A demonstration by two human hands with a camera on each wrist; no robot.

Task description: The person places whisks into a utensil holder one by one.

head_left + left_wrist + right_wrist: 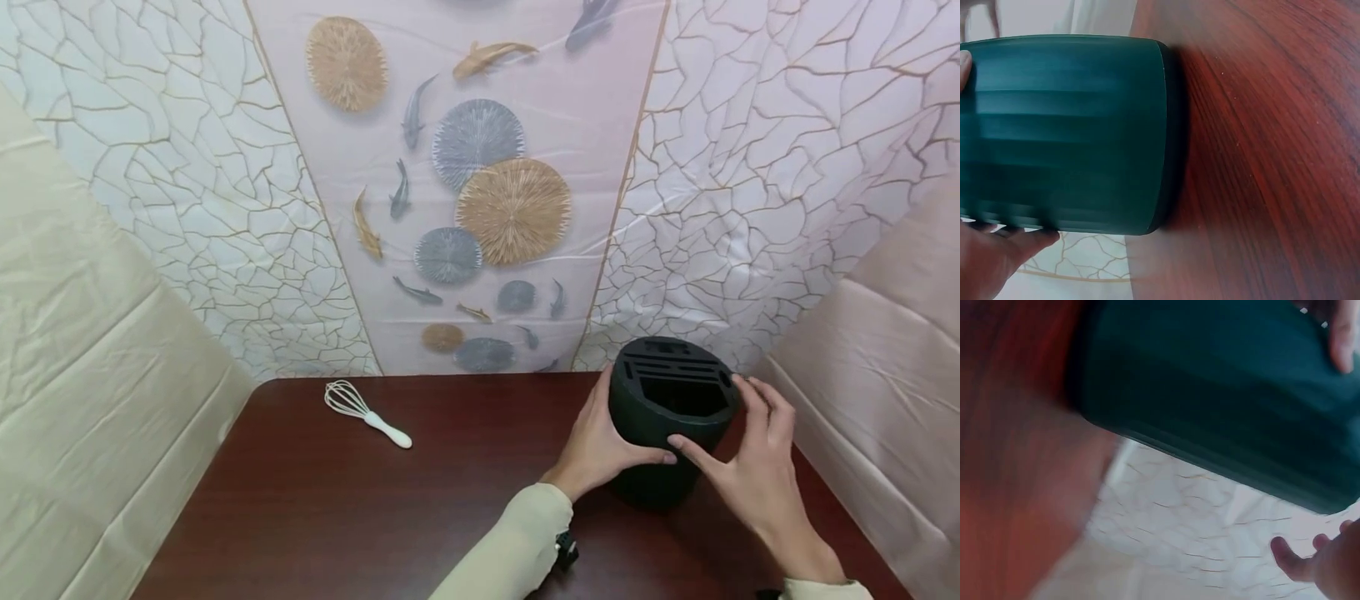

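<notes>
A dark green knife block (651, 486) with a black slotted top stands upright at the right of the table. My left hand (595, 448) grips its left side, thumb across the front and fingers round the far side. In the left wrist view, those fingers (1019, 247) lie along the ribbed wall. At the block's right is my right hand (763, 475), spread wide, its thumb overlapping the front near the left thumb. The right wrist view has its fingertips (1282, 550) apart from the green wall.
A whisk (387, 427) with a white handle lies at the back left of the dark red-brown table (337, 517). Patterned cloth (480, 208) hangs behind the table's far edge. Beige cloth (877, 417) rises close along the right side, and more beige cloth (97, 400) along the left.
</notes>
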